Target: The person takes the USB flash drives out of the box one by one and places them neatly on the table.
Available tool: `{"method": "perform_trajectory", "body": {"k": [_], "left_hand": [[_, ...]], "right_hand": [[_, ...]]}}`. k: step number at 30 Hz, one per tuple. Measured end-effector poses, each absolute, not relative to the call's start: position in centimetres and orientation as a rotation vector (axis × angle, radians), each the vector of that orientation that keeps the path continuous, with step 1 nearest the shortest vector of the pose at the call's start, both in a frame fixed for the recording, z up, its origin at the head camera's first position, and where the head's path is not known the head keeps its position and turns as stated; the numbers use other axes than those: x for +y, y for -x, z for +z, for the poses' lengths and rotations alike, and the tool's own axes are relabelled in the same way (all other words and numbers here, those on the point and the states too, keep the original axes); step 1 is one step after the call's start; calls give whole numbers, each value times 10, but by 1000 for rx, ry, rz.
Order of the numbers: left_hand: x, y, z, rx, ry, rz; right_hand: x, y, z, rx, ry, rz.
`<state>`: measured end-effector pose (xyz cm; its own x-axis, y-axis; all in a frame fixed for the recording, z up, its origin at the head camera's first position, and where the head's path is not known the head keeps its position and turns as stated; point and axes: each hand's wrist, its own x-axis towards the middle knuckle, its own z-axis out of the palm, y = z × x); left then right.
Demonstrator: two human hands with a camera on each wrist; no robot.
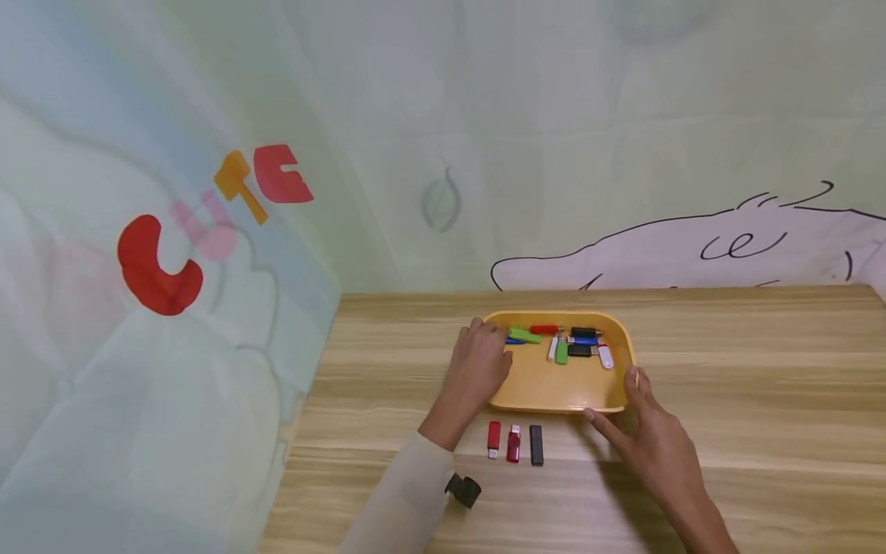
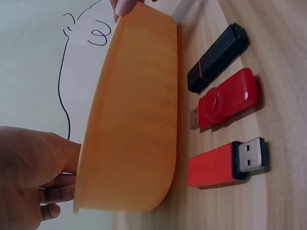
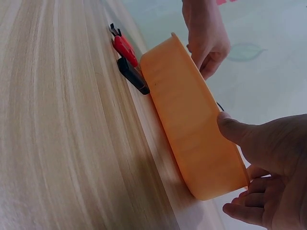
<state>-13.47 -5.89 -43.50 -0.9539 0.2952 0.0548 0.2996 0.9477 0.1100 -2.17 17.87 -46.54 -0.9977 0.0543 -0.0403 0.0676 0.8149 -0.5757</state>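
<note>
A yellow-orange plastic tray (image 1: 533,385) stands on the wooden table with several USB flash drives inside, among them a green one (image 1: 561,352) and a white one (image 1: 605,356). My left hand (image 1: 479,362) grips its left end, thumb over the inside; part of those fingers is hidden behind the rim in the left wrist view. At the near right corner, my right hand (image 1: 661,446) holds the tray, thumb on the front rim and fingers along the right side. In front lie a red flash drive (image 2: 213,165), a red swivel flash drive (image 2: 230,99) and a black flash drive (image 2: 218,57).
Behind the wooden table (image 1: 761,369) hangs a pale printed curtain (image 1: 554,154), and another stretch of it runs along the left side. A small black device (image 1: 464,490) sits at my left sleeve.
</note>
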Motion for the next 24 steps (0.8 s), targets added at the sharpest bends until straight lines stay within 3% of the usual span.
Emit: {"method": "perform_trajectory", "body": {"k": [24], "left_hand": [[-51,158,-453,-3058,497,-56]], "right_hand": [[180,21,-465,2983,-108,-956]]}}
